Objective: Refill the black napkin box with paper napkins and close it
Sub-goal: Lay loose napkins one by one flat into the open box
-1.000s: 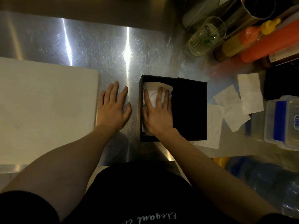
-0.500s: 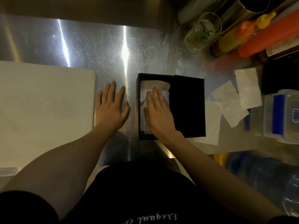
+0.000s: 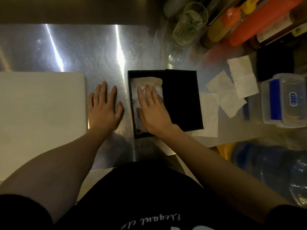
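Observation:
The black napkin box (image 3: 131, 103) sits on the steel counter in front of me. Its black lid (image 3: 181, 100) covers the right part, leaving the left part uncovered. White paper napkins (image 3: 147, 82) lie inside the uncovered part. My right hand (image 3: 153, 110) lies flat on those napkins, fingers together and pointing away from me. My left hand (image 3: 103, 107) rests palm down on the counter just left of the box, fingers spread, holding nothing. Several loose napkins (image 3: 224, 95) lie on the counter right of the box.
A white cutting board (image 3: 39, 117) fills the left. A glass (image 3: 191, 22), sauce bottles (image 3: 259, 24) and a black object stand at the back right. A clear plastic container with a blue clip (image 3: 285, 100) sits at the right edge. A blue water bottle (image 3: 269, 165) lies below the counter.
My right hand has slid a little toward me on the napkins inside the box, uncovering more of their far end. The left hand stays flat on the counter.

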{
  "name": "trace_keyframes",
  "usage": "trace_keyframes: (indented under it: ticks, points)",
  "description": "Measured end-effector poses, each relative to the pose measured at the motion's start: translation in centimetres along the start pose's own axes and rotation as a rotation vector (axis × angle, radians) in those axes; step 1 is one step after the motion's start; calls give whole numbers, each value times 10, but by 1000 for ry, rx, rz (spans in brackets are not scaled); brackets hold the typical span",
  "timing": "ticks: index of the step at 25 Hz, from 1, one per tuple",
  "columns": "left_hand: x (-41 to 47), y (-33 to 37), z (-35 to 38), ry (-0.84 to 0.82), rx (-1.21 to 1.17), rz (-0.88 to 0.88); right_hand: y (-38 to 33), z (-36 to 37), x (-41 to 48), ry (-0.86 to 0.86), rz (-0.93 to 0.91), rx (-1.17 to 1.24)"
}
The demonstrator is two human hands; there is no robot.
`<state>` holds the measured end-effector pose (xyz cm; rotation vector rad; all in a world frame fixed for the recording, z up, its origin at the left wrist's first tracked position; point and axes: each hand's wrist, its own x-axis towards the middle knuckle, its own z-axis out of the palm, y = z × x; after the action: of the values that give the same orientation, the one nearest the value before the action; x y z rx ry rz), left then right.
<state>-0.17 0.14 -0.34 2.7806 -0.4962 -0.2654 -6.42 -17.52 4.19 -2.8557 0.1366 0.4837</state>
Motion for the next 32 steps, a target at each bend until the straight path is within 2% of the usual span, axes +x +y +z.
trace_keyframes:
  ticks: [3,5,8,12,15,20,26,32]
  points:
    - [0,0,-1,-15,9,1,1,-25,-15,149,-90,170]
    - [-1,1,-2,-22,7,9,7,-39,-30,295,-79,300]
    - [-3,3,-4,-30,9,21,33,-51,-51,559,91,454]
    - [-5,6,-7,-32,29,36,90,-47,-79,703,398,594]
    - [-6,5,-6,-26,43,37,122,-30,-100,713,575,617]
    - [-5,4,-3,-14,42,48,145,-10,-111,619,784,588]
    - [-4,6,-4,28,41,66,158,-5,-102,535,855,608]
    - [-3,6,-2,26,35,44,158,1,-95,501,801,576]
